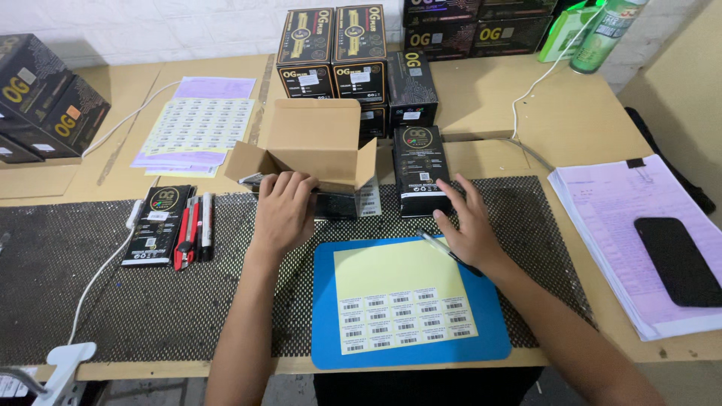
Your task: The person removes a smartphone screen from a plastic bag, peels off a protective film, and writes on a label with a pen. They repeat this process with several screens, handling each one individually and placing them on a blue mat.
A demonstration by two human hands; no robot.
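On the mat, by the near edge of the carton (316,143):
Left hand (282,210): closed over a dark pack (331,203) at the carton's open mouth.
Right hand (470,225): fingers spread, a pen (447,252) under them, touching the black box (420,169).
Stickers (402,316): near, on the blue pad (327,316).
Doing it well: the person should keep the pack flat and the carton steady.
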